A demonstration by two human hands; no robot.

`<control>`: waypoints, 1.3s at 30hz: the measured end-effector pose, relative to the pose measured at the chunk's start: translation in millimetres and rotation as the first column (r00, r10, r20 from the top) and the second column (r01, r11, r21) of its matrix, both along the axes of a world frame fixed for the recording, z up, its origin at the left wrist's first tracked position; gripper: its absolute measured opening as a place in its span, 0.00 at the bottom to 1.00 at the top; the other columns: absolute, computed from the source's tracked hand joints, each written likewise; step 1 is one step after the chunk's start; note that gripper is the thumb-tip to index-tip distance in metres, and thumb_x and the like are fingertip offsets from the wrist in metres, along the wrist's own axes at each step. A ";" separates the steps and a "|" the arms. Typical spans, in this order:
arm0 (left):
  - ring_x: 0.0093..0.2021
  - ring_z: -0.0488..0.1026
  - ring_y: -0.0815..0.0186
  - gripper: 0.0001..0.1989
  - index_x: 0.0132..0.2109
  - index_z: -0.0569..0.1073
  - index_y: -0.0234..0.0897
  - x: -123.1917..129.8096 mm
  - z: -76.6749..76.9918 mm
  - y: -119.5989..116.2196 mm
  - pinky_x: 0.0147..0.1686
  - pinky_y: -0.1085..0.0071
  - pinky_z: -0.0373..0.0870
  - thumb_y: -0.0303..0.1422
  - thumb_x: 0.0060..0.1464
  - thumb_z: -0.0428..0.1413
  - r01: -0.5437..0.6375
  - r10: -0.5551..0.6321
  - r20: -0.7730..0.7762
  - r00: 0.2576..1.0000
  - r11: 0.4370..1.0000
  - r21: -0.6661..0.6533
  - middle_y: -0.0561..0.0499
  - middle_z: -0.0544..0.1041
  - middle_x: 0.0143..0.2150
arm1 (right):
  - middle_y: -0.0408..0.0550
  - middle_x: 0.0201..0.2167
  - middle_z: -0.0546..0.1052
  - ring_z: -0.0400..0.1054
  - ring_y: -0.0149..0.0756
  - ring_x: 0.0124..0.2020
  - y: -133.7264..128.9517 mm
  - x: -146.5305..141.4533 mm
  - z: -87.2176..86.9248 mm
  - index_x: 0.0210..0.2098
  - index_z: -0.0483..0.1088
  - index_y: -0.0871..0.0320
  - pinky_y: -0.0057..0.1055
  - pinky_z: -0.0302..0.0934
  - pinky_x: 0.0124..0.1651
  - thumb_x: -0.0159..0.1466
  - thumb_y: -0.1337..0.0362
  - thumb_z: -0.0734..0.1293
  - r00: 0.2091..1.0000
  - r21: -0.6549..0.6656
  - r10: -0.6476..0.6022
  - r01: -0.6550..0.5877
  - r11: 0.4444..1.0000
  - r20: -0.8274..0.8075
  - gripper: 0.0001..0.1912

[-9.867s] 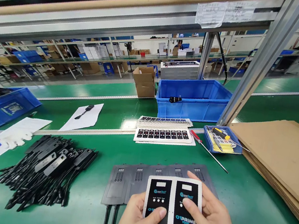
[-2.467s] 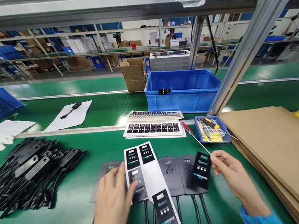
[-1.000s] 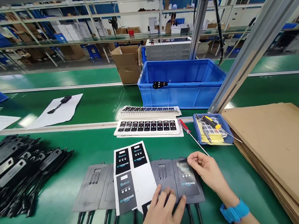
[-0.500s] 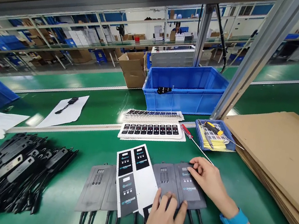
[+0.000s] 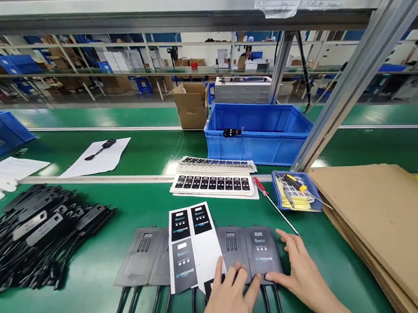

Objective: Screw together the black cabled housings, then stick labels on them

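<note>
Several flat grey devices with black cables lie in a row on the green table. The rightmost device carries a dark printed label. My right hand has its fingers spread at that device's right side, the thumb at its lower edge. Across the lower edges of the right devices lies my left hand, its fingers apart, partly over the sticker sheet. That white sticker sheet, with dark labels on it, overlaps the devices in the middle. On the left sits another grey device without a printed label.
A pile of black cabled parts lies left. Behind are label strips, a red screwdriver, a small blue tray and a blue bin. Cardboard sheets are stacked right; a metal post rises behind.
My right hand has moved from the top of the rightmost device to its right side, and its fingers have spread. The camera view has shifted slightly. My left hand stays nearly in place.
</note>
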State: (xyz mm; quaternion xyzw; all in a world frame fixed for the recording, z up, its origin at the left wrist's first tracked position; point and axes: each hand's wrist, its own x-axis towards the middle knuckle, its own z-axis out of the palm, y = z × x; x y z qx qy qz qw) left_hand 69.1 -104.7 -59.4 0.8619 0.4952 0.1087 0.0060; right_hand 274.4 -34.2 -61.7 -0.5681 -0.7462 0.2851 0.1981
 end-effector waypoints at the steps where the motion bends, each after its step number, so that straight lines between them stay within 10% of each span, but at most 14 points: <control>1: 0.52 0.72 0.45 0.36 0.60 0.67 0.38 -1.9 1.7 -1.3 0.53 0.33 0.66 0.49 0.48 0.64 0.015 -0.014 0.017 1.000 0.999 -0.043 0.38 0.74 0.50 | 0.53 0.58 0.59 0.62 0.50 0.56 -4.4 1.1 0.4 0.66 0.47 0.51 0.41 0.66 0.51 0.54 0.51 0.73 1.000 0.000 -0.001 0.001 1.000 0.001 0.48; 5: 0.60 0.66 0.48 0.35 0.63 0.61 0.40 -28.5 19.4 -7.5 0.59 0.42 0.63 0.39 0.51 0.64 0.029 0.020 0.195 0.981 0.969 -0.244 0.38 0.68 0.59 | 0.52 0.60 0.57 0.64 0.46 0.54 -19.6 6.0 6.5 0.65 0.51 0.46 0.33 0.68 0.40 0.61 0.47 0.67 0.998 -0.011 0.024 -0.024 1.000 -0.061 0.37; 7: 0.56 0.69 0.53 0.26 0.59 0.64 0.40 -53.6 33.2 -8.5 0.56 0.51 0.69 0.30 0.55 0.60 -0.079 0.163 0.253 0.954 0.947 -0.312 0.42 0.69 0.57 | 0.50 0.54 0.63 0.66 0.42 0.50 -25.0 4.8 12.0 0.50 0.67 0.48 0.31 0.66 0.40 0.67 0.49 0.60 0.994 0.032 0.046 -0.043 0.999 -0.100 0.17; 10: 0.48 0.71 0.56 0.14 0.51 0.68 0.37 -96.2 52.7 -5.8 0.46 0.56 0.73 0.23 0.59 0.50 -0.304 0.375 0.214 0.902 0.903 -0.304 0.44 0.72 0.49 | 0.48 0.43 0.69 0.67 0.38 0.45 -29.6 -8.3 21.5 0.31 0.67 0.53 0.31 0.63 0.46 0.70 0.53 0.56 0.980 0.110 0.147 -0.132 0.985 -0.136 0.17; 14: 0.45 0.72 0.57 0.12 0.47 0.70 0.38 -134.1 63.8 -1.9 0.42 0.58 0.73 0.21 0.58 0.49 -0.399 0.445 0.141 0.884 0.877 -0.268 0.46 0.73 0.45 | 0.46 0.44 0.70 0.68 0.36 0.43 -31.7 -45.1 29.1 0.43 0.65 0.50 0.30 0.64 0.42 0.70 0.57 0.57 0.945 0.012 0.306 -0.307 0.952 -0.117 0.08; 26: 0.50 0.75 0.59 0.17 0.54 0.71 0.37 -109.8 12.6 -21.4 0.55 0.60 0.72 0.23 0.57 0.54 -0.028 0.020 0.140 0.990 0.998 0.053 0.48 0.77 0.52 | 0.47 0.43 0.69 0.69 0.44 0.44 -33.7 -99.5 10.8 0.41 0.65 0.55 0.40 0.68 0.41 0.54 0.77 0.71 0.896 0.081 0.383 -0.409 0.909 0.225 0.19; 33: 0.48 0.75 0.63 0.13 0.52 0.72 0.37 -106.7 0.9 -18.6 0.62 0.55 0.64 0.24 0.62 0.50 -0.043 0.034 0.093 0.995 0.994 0.101 0.50 0.78 0.49 | 0.46 0.40 0.69 0.67 0.40 0.42 -36.0 -97.8 12.7 0.38 0.64 0.54 0.36 0.64 0.42 0.65 0.73 0.63 0.924 0.078 0.381 -0.378 0.922 -0.019 0.07; 39: 0.48 0.75 0.64 0.15 0.50 0.72 0.35 -108.0 2.7 -18.9 0.64 0.56 0.59 0.21 0.61 0.46 -0.015 0.003 0.065 0.998 0.983 0.186 0.49 0.78 0.47 | 0.43 0.30 0.71 0.68 0.36 0.33 -54.5 -53.3 52.3 0.27 0.68 0.50 0.33 0.64 0.38 0.69 0.56 0.61 0.799 0.032 0.535 -0.548 0.836 -0.276 0.15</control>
